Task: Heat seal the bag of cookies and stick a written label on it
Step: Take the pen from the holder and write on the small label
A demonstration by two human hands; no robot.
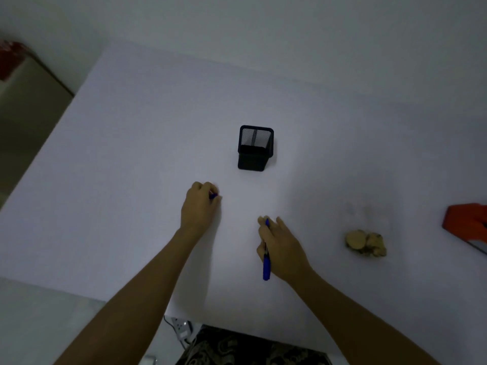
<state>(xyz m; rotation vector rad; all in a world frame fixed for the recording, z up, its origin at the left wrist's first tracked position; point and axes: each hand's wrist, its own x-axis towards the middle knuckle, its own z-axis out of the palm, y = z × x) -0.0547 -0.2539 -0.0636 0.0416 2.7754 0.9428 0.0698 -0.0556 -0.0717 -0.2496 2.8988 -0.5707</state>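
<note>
- The bag of cookies lies on the white counter toward its right edge, well apart from both hands; the bag itself is clear and hard to make out, only the pale brown cookies show
- The blue pen is gripped in the right hand, fingers closed round the barrel, its thicker end sticking out toward the near edge
- The left hand is curled shut on a small blue piece, seemingly the pen cap, with its knuckles resting on the counter near the middle
- A black mesh pen holder stands upright just beyond the two hands, toward the far edge
- An orange-red device, probably the heat sealer, is cut off by the frame at the right edge, beyond the cookies
- Below the near edge, a power strip with a cable lies on the floor beside dark patterned fabric
</note>
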